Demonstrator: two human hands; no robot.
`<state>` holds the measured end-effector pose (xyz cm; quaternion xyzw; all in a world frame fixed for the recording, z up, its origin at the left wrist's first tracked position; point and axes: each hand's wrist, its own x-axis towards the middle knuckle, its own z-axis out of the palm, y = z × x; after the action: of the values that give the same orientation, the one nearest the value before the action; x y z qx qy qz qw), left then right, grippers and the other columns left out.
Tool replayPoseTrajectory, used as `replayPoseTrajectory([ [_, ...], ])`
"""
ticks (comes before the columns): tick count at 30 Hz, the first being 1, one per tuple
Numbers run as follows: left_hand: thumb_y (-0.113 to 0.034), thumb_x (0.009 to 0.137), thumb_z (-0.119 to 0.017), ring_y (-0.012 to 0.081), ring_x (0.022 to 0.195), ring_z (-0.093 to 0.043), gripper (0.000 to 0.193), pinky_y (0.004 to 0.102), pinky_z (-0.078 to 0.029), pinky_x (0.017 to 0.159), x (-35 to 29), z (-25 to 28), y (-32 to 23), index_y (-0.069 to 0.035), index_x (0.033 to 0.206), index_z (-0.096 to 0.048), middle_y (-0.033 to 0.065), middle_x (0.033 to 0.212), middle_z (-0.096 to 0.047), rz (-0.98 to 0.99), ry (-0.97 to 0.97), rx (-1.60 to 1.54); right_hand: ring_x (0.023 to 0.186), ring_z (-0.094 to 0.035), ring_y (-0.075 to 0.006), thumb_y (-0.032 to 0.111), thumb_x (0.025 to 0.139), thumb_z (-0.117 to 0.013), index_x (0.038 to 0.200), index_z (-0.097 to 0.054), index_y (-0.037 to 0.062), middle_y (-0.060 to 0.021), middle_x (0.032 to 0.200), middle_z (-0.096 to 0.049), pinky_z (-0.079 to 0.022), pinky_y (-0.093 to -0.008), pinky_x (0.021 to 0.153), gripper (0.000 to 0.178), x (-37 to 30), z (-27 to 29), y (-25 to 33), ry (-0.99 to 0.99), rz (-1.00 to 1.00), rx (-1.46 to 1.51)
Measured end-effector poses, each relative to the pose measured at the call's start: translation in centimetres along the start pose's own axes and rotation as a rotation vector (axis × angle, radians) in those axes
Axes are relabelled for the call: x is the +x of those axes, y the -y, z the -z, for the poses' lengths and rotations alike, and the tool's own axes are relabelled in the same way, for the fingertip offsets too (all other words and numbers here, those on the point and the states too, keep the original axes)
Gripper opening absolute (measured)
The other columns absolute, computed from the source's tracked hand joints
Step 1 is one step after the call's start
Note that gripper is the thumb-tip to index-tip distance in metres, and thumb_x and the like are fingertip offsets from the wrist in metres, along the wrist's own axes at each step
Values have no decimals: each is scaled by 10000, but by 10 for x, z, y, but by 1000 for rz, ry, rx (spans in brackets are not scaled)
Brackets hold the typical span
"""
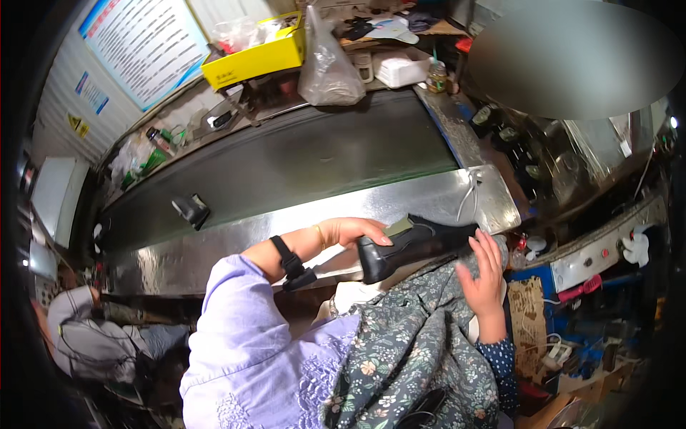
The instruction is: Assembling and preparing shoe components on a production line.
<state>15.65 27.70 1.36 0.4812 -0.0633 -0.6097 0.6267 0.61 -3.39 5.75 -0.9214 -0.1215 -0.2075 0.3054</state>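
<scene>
A black boot lies sideways across my lap, along the near side of the metal ledge. Its shiny rounded end is toward my left, and a small olive-green piece shows at its upper side. My left hand holds the boot from above near the rounded end, fingertips pressed on it; the underside of the grip is hidden. At the boot's other end is my right hand, fingers stretched out, the tips beside or just touching the dark material. A floral apron covers my lap.
Beyond the metal ledge runs a dark conveyor belt carrying a small black shoe at left. A yellow box and a plastic bag stand on the far shelf. Another person sits at lower left; a machine panel is at right.
</scene>
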Motion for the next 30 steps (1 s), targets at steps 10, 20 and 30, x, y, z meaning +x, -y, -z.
replayPoseTrajectory([
  [10,-356,986,-443,268,991,-639,407,403,-501,927,92,-107,34,-28,1114,-648,129,1069,-681,-210,-384,-720,1220,-512,-239,244,987,-553,1417,-419,16,-138,1358,-503,-395,-324,1004,505,-132,-15,-3,95,-640,737],
  [20,-300,995,-521,205,1144,-588,450,326,-473,962,164,-190,1,-69,1379,-477,63,1310,-572,24,157,-113,1298,-414,-197,-35,712,-680,1520,-230,30,-102,1444,-395,-301,-312,1100,927,-148,93,18,-631,-778,1047],
  [30,-183,854,-653,261,957,-664,253,351,-528,843,156,-170,62,-86,1087,-678,82,1043,-696,-785,326,1550,1199,-549,-361,63,644,-709,1420,-480,215,-212,1393,-466,-452,-360,986,823,-219,351,-58,-783,-756,-685],
])
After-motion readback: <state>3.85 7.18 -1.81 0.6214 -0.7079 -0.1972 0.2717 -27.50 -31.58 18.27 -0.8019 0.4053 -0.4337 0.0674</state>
